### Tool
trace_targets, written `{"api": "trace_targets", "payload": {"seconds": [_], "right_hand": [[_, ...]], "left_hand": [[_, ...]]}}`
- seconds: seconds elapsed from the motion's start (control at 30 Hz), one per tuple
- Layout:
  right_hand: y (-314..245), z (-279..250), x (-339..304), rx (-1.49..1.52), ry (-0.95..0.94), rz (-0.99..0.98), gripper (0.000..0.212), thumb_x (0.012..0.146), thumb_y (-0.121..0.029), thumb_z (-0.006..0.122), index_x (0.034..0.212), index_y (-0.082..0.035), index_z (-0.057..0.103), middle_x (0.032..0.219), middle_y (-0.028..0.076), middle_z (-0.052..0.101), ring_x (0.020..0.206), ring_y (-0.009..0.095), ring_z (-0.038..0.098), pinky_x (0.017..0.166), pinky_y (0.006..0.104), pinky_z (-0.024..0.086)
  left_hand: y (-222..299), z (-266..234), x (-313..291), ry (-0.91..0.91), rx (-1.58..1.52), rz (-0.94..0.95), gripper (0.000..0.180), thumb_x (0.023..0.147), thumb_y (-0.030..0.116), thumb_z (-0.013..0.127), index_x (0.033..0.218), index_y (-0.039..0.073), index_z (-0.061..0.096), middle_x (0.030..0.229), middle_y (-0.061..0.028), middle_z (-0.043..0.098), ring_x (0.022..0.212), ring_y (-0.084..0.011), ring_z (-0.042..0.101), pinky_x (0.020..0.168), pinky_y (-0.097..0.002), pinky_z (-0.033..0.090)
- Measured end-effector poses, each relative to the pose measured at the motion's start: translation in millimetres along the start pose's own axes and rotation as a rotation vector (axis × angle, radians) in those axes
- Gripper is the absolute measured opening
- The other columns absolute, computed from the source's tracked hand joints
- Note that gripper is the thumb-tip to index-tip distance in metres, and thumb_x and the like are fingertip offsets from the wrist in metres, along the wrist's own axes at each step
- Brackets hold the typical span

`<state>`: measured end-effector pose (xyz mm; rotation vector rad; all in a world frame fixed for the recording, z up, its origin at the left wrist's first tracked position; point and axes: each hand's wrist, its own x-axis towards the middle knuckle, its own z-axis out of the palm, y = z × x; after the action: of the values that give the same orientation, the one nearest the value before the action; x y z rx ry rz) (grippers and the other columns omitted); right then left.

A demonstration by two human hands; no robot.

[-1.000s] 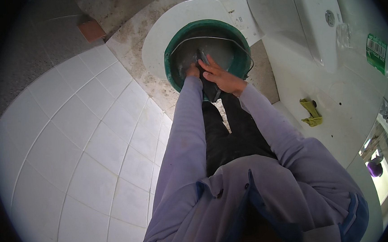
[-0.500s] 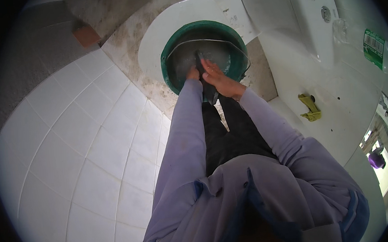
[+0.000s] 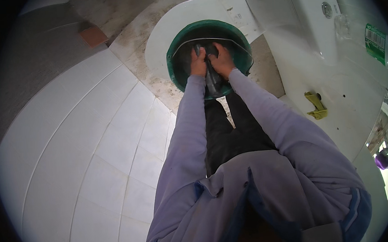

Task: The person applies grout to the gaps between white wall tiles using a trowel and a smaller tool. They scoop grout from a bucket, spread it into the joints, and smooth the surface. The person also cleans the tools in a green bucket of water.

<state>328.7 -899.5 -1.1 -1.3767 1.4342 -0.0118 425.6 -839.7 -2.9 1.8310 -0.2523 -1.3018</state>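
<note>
A round green bucket (image 3: pixel 171 62) with a thin wire handle (image 3: pixel 217 39) overlaps the white toilet lid (image 3: pixel 157 40) in front of me. Both my hands are inside it, gripping a dark, wet piece of cloth (image 3: pixel 214 84). My left hand (image 3: pixel 198 62) is closed round the cloth's left side, thumb on top. On the other side, the fingers of my right hand (image 3: pixel 221 59) curl over a dark part of it. A tail of the cloth hangs toward me against the bucket's near wall. The bucket's bottom is mostly hidden by my hands and the cloth.
To the right stands the white toilet tank (image 3: pixel 301 19) with a round button. A yellow-green rag (image 3: pixel 315 105) hangs on the right wall, below a green-labelled clear package (image 3: pixel 375 43). White tiles (image 3: pixel 110 140) cover the left side, and a reddish-brown block (image 3: pixel 93 36) lies farther back.
My right hand has turned from flat, outstretched fingers to a curled grip on the cloth. My left hand has come up into view, and the view has shifted slightly.
</note>
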Motion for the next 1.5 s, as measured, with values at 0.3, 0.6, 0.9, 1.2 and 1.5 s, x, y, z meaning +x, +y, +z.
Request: {"api": "trace_targets", "payload": {"seconds": [0.3, 0.6, 0.9, 1.2, 1.5], "right_hand": [[6, -29, 1, -0.242, -0.102, -0.217, 0.057, 0.080, -0.026, 0.059, 0.129, 0.003, 0.051, 0.118, 0.027, 0.053, 0.113, 0.039, 0.051, 0.100, 0.0394, 0.039], [4, -23, -23, -0.152, 0.070, -0.229, 0.054, 0.079, -0.019, 0.056, 0.129, 0.001, 0.048, 0.119, 0.029, 0.049, 0.115, 0.043, 0.047, 0.101, 0.0426, 0.038], [-15, -10, 6, -0.171, 0.139, -0.020, 0.057, 0.084, -0.024, 0.056, 0.134, -0.002, 0.042, 0.133, 0.028, 0.040, 0.126, 0.044, 0.038, 0.107, 0.0441, 0.032], [16, 6, -84, -0.380, 0.061, -0.567, 0.060, 0.095, -0.027, 0.042, 0.144, 0.003, 0.024, 0.149, 0.027, 0.022, 0.141, 0.040, 0.017, 0.113, 0.0390, 0.021], [-2, -5, 26, 0.311, -0.080, 0.034, 0.064, 0.092, -0.035, 0.050, 0.138, 0.005, 0.033, 0.139, 0.028, 0.037, 0.130, 0.038, 0.039, 0.106, 0.0387, 0.032]], "left_hand": [[5, 25, -27, 0.095, 0.347, -0.047, 0.062, 0.096, 0.035, 0.040, 0.144, 0.000, 0.023, 0.132, -0.0310, 0.046, 0.118, -0.0450, 0.048, 0.101, -0.0430, 0.037], [-24, 20, 25, 0.053, 0.214, 0.034, 0.057, 0.099, 0.042, 0.031, 0.126, -0.005, 0.050, 0.124, -0.0289, 0.053, 0.117, -0.0435, 0.049, 0.100, -0.0438, 0.037], [-23, 15, -88, 0.118, 0.372, 0.131, 0.053, 0.099, 0.032, 0.036, 0.139, -0.002, 0.034, 0.124, -0.0283, 0.054, 0.111, -0.0439, 0.054, 0.097, -0.0419, 0.042], [-89, 2, -44, 0.384, 0.143, 0.183, 0.038, 0.101, 0.031, 0.033, 0.119, 0.006, 0.056, 0.091, -0.0120, 0.063, 0.062, -0.0226, 0.061, 0.040, -0.0298, 0.043], [-28, -18, -112, 0.033, -0.913, -0.672, 0.032, 0.100, 0.038, 0.039, 0.109, 0.009, 0.052, 0.075, -0.0060, 0.055, 0.049, -0.0101, 0.048, 0.037, -0.0197, 0.033]]}}
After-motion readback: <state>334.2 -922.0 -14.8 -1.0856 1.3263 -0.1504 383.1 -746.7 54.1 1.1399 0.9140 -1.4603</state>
